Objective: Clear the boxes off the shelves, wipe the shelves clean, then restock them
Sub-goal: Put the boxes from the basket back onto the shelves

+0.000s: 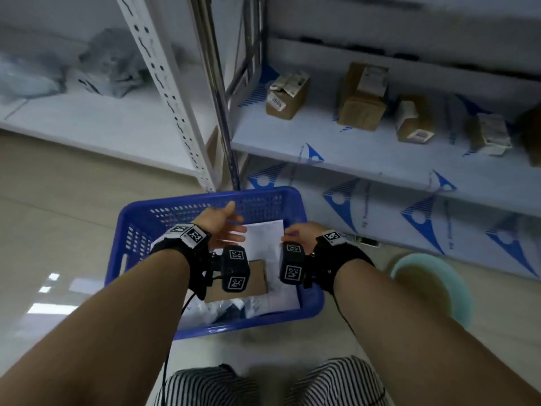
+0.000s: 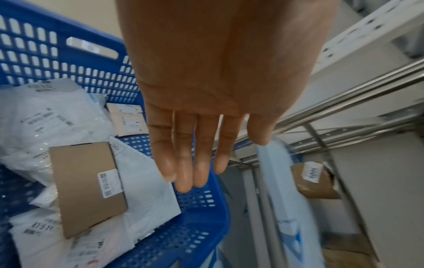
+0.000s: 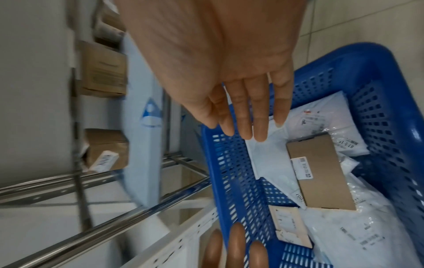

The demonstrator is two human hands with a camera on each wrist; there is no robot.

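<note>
Both my hands hover over a blue plastic basket [image 1: 205,197] on the floor. My left hand [image 1: 231,227] is empty, its fingers [image 2: 190,159] straight. My right hand [image 1: 292,234] is also empty, with straight fingers [image 3: 247,117]. Inside the basket [image 2: 45,59] lie a white mailer [image 1: 265,238], a flat cardboard parcel [image 2: 87,186] and several plastic bags. Several cardboard boxes [image 1: 287,98] [image 1: 363,98] [image 1: 412,118] stand on the low white shelf [image 1: 351,153] to the right, beyond the basket.
A second shelf unit at the left holds grey bags [image 1: 111,63] behind a white perforated post [image 1: 169,92]. A teal round object [image 1: 433,285] sits on the floor beside my right forearm. My knees are at the bottom edge.
</note>
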